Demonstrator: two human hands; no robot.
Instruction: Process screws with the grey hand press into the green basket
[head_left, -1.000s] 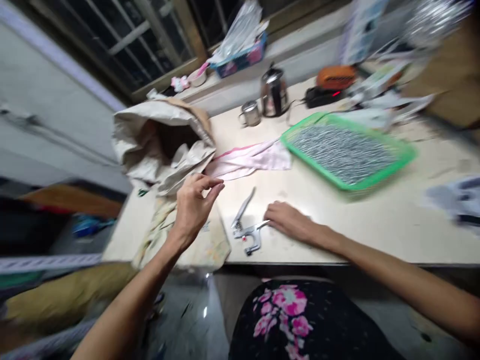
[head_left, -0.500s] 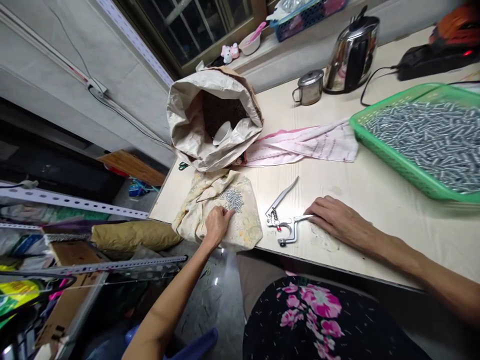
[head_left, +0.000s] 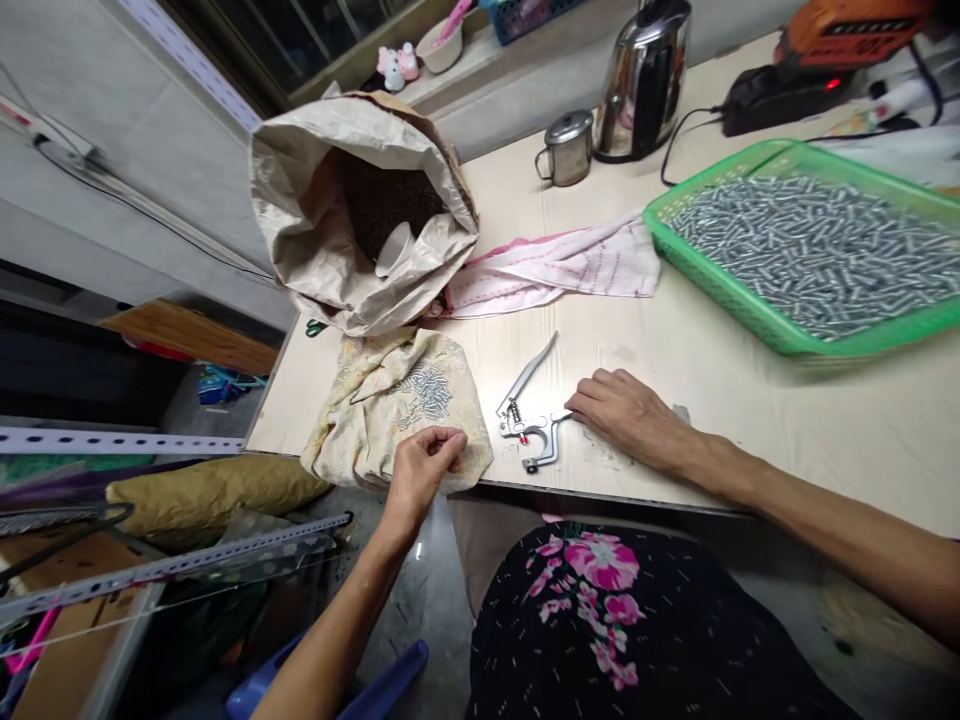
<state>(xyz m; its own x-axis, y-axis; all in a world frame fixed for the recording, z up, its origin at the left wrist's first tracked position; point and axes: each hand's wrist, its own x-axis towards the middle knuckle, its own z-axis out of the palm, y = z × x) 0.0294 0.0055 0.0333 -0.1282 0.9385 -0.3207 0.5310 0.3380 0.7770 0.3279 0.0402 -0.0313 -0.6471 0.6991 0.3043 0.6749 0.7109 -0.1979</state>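
Left hand (head_left: 427,466) pinched, right hand (head_left: 626,415) on pliers (head_left: 536,425)

Left thumb and fingertips together over cloth (head_left: 371,418); contents can't tell. Right palm down, fingers curled round pliers' handle end. Vs 0.5 s ago: left fingertips off metal pins (head_left: 429,392), nearer pliers; right grip same. Pins just beyond left fingers; pliers between 2 hands. Sack (head_left: 300,230) beyond left fingers, green basket (head_left: 724,300) beyond right.
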